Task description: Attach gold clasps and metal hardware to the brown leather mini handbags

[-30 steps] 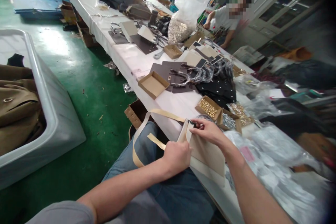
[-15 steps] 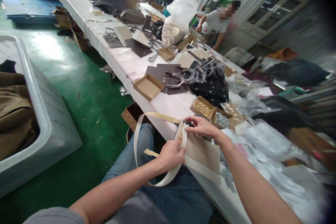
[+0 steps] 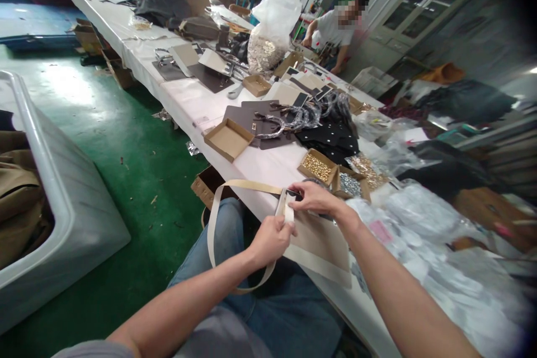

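A long cream strap (image 3: 251, 185) curves in a wide loop over my lap and comes back to the end of a beige flat panel (image 3: 323, 243). My left hand (image 3: 269, 240) is closed in a pinch on the strap near that end. Thumb and fingers of my right hand (image 3: 314, 199) press the strap at the panel's far corner, beside a small dark piece. The panel rests along the table's front edge, its right part under my right forearm. What lies beneath my fingertips is hidden.
Beyond my hands stand an open cardboard tray (image 3: 229, 140) and a box of gold-coloured hardware (image 3: 318, 166), with silver pieces (image 3: 349, 185) beside it. Plastic-wrapped handles (image 3: 308, 114) lie behind. Clear plastic bags (image 3: 432, 218) crowd the right. A large bin (image 3: 79, 196) stands left. One person sits across.
My left hand has moved up slightly along with the strap, whose lower loop has drawn in. My right hand stays at the panel's corner. The whole view has shifted a little.
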Demonstrator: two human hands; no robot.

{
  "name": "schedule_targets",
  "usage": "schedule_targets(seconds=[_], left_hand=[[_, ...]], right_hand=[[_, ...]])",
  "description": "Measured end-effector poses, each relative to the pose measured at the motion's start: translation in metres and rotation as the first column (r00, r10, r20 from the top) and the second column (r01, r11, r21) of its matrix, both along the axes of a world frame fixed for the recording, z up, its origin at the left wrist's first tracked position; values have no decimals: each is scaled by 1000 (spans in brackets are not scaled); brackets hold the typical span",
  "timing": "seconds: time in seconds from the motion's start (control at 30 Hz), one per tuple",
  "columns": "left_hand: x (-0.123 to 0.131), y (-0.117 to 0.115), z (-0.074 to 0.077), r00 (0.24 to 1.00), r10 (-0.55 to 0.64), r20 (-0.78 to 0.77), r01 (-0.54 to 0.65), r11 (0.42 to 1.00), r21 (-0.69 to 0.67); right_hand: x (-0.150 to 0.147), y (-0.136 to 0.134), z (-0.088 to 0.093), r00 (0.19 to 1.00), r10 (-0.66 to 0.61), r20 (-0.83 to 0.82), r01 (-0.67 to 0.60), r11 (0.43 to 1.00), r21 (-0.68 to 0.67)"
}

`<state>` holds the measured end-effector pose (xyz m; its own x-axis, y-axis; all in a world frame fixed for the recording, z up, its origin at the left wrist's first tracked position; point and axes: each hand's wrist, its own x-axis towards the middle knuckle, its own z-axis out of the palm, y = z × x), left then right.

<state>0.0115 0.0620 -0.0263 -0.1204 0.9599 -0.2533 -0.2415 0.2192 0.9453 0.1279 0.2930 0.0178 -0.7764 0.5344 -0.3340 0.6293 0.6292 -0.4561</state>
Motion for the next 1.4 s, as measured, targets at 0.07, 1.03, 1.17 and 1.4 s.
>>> schedule_targets(seconds=[0.07,1.03,1.17,1.4], left_hand=[[-1,-9,24,997,-22,-68,27,996,80],[-25,-77,5,999,34,29,-33,999,-28],[-15,-74,6,999,6,38,-4,999,-45],[2,-69,29,991,-66,-114,67,998,8]], right_hand=[[-1,-3,1,1000,-26,16,26,1000,13],[28,2,-5,915,-332,-229,286,934,-213],[30,-1,-3,823,-447,-350,398,894,-207],[62,-77,5,352,-710,-610,555,683,-475]])
